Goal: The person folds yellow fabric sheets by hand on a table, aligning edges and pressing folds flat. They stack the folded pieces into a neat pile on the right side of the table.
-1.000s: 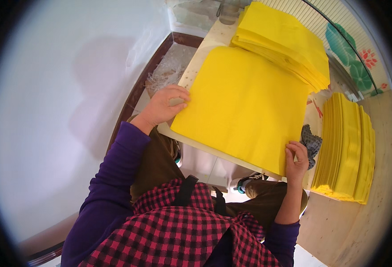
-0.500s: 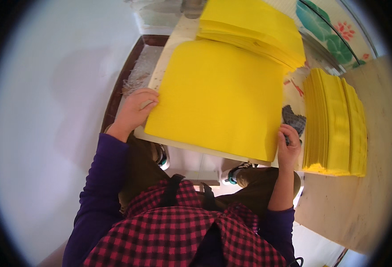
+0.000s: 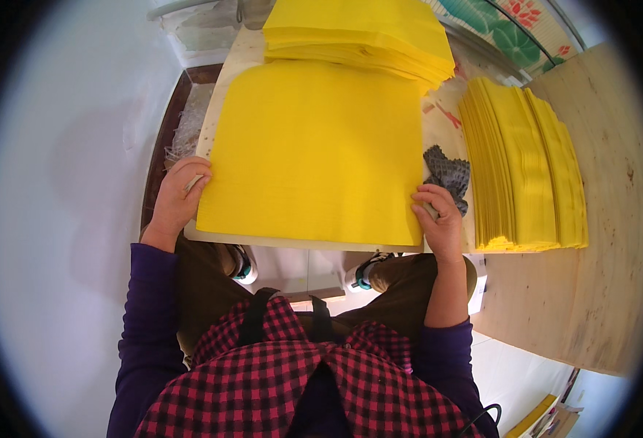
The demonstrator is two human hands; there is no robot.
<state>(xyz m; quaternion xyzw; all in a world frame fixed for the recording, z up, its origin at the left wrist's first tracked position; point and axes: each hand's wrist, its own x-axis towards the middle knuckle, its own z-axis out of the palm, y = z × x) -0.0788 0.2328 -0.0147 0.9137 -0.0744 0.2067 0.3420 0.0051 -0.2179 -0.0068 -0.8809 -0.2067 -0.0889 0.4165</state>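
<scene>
A large yellow sheet (image 3: 314,153), felt-like, with rounded far corners, lies flat on a pale wooden board in front of me. My left hand (image 3: 179,196) is closed at its left edge, fingertips and thumb pinched there. On the opposite side, my right hand (image 3: 440,223) grips the right edge with curled fingers. A small pale bit shows by each thumb, too small to name. Dark grey patterned cloth (image 3: 447,174) with a zigzag edge lies just beyond my right hand.
Behind the sheet rises a stack of yellow sheets (image 3: 358,33). More folded yellow sheets (image 3: 522,168) stand at the right, beside a broad wooden panel (image 3: 591,292). Red scraps (image 3: 447,113) lie between. A white wall (image 3: 66,204) borders the left.
My view has shifted, so the board and stacks appear farther left and higher. Both hands remain at the sheet's side edges, and the sheet looks straighter toward me.
</scene>
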